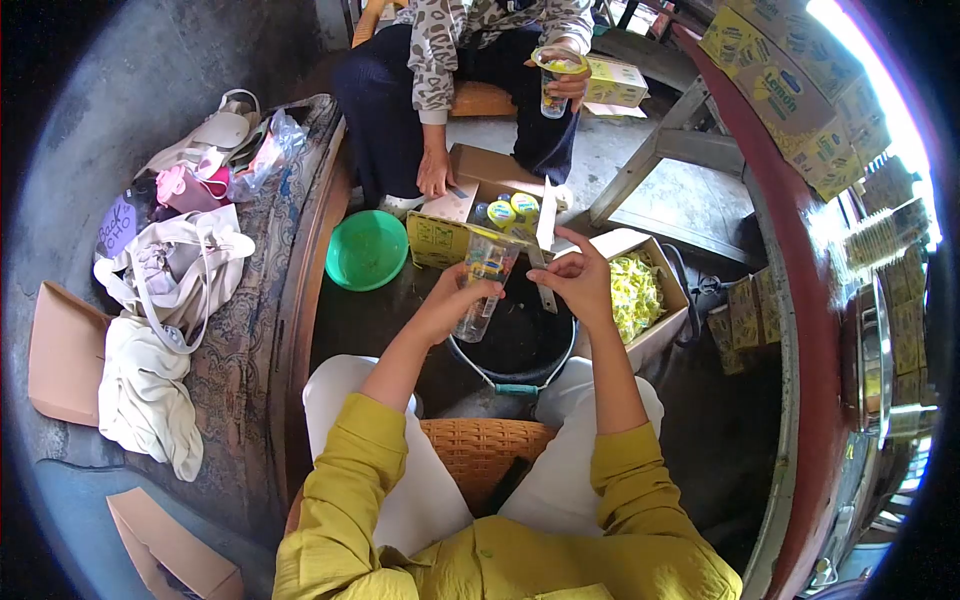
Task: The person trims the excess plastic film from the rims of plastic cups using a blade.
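Observation:
My left hand [462, 298] is wrapped round a clear plastic cup [480, 312] with a coloured label, tilted above a black bucket [515, 350]. To its right my right hand [580, 278] is raised over the bucket's far edge, its thumb and index finger brought close together. A pale strip [545, 285] shows beside those fingertips; whether they grip it is hard to make out. Just beyond my hands stands an open cardboard box [440, 240] holding several cups with yellow-and-white lids [523, 204].
A co-worker sits opposite, one hand holding a cup [553, 95], the other at the box. A green basin [367, 250] lies left, a box of yellow packets [636, 298] right. Bags [175, 270] rest on the left bench; a red-edged table [815, 400] runs along the right.

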